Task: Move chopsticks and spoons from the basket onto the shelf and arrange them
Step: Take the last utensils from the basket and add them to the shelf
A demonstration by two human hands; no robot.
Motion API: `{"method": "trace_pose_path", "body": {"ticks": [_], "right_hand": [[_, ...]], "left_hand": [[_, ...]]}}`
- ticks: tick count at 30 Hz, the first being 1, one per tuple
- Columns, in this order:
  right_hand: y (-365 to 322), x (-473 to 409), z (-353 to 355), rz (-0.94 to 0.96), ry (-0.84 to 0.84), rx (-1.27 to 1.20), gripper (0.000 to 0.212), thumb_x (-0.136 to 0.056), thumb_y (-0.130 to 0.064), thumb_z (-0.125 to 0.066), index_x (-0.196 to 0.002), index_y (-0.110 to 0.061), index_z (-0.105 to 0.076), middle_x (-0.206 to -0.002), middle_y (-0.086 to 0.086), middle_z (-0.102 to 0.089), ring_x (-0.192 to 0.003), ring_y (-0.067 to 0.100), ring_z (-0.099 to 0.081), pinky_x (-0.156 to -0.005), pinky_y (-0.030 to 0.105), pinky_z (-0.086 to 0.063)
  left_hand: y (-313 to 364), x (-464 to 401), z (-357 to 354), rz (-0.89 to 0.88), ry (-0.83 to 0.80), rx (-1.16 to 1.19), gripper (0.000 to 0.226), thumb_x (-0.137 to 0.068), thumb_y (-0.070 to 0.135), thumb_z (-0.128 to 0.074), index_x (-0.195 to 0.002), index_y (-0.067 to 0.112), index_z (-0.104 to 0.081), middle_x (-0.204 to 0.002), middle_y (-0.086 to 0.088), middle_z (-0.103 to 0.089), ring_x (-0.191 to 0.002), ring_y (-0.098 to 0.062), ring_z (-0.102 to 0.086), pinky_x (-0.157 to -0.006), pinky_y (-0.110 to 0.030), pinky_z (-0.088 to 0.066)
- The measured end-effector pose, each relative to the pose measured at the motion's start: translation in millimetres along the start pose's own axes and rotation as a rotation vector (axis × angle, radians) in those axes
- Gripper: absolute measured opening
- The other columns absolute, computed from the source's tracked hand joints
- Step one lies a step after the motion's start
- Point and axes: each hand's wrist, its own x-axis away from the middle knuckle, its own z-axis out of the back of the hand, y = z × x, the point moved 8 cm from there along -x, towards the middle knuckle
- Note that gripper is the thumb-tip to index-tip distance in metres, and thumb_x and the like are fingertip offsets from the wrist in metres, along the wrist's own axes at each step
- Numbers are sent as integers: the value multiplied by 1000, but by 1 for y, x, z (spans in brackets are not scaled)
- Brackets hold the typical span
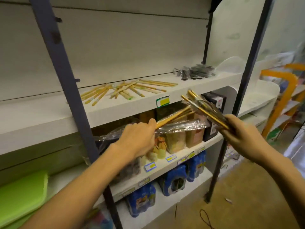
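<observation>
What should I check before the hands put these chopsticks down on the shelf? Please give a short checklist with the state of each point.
1. Left hand grips its chopstick bundle: ok.
2. Right hand grips its wrapped chopsticks: ok.
3. Free space on the white shelf between the loose chopsticks and the dark wrapped pile: ok.
4. Chopsticks already on the shelf lie neatly: not ok, they are scattered and crossed.
5. Both bundles are above shelf level: not ok, they are in front of its edge, below it.
6. Basket is emptied: cannot tell, it is not in view.
</observation>
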Motion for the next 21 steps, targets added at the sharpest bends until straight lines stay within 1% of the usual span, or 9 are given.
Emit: {"method": "trace_pose_path", "body": {"ticks": [4,8,9,11,14,15,17,19,21], "right_hand": [[-2,-68,11,82,39,-47,11,-93,-21,-57,-100,-26,-50,-72,-11,-56,-64,7,-56,-59,32,-47],[3,-141,16,112,17,-97,11,-95,-25,-56,-105,-20,-54,-76,-8,-58,-66,7,-58,-61,31,-49],[4,-160,16,129,10,-91,13,-95,-27,-55,-104,-18,-55,-77,-7,-58,-67,10,-58,-62,34,-50],[7,-196,12,162,8,-78,17,-94,-31,-55,-101,-16,-56,-78,-3,-59,-69,16,-57,-67,45,-52],[10,-242,-2,210,-4,-103,20,-93,-33,-56,-106,-17,-57,-85,-1,-65,-73,17,-60,-71,48,-53],[10,-256,-8,220,-14,-124,20,-93,-32,-56,-108,-17,-57,-88,1,-67,-75,18,-62,-72,47,-54],[10,-282,-19,227,-53,-183,17,-94,-28,-57,-106,-15,-58,-84,2,-65,-74,17,-63,-70,41,-55],[9,-307,-32,217,-129,-271,14,-95,-23,-58,-103,-12,-58,-79,4,-63,-66,13,-60,-60,30,-52],[7,-333,-51,207,-234,-333,12,-95,-22,-57,-101,-11,-57,-78,6,-63,-61,13,-57,-51,24,-50]], "left_hand": [[-14,-61,33,44,55,-54,27,-100,27,-34,-122,13,-40,-113,-15,-61,-99,-36,-57,-69,-36,-33],[-45,-120,51,113,93,-40,14,-98,28,-36,-104,18,-44,-110,-13,-61,-94,-33,-56,-68,-37,-37],[-54,-132,53,144,98,-55,11,-98,28,-36,-102,20,-43,-111,-12,-61,-93,-33,-56,-67,-37,-35],[-76,-153,54,217,100,-109,15,-98,28,-35,-107,18,-44,-113,-13,-62,-92,-35,-56,-66,-35,-33],[-111,-173,49,308,112,-153,17,-98,28,-36,-106,15,-45,-115,-16,-62,-100,-37,-57,-69,-36,-35],[-122,-178,47,341,119,-161,17,-97,29,-37,-104,15,-45,-115,-16,-62,-101,-38,-57,-70,-37,-36],[-142,-183,44,419,123,-173,17,-97,31,-38,-101,17,-46,-113,-15,-62,-100,-38,-58,-68,-37,-37],[-159,-186,38,491,123,-174,14,-97,31,-38,-96,18,-44,-109,-15,-63,-97,-36,-59,-66,-36,-37],[-174,-188,33,562,120,-177,14,-97,31,-40,-91,18,-41,-104,-15,-63,-94,-36,-59,-66,-36,-39]]}}
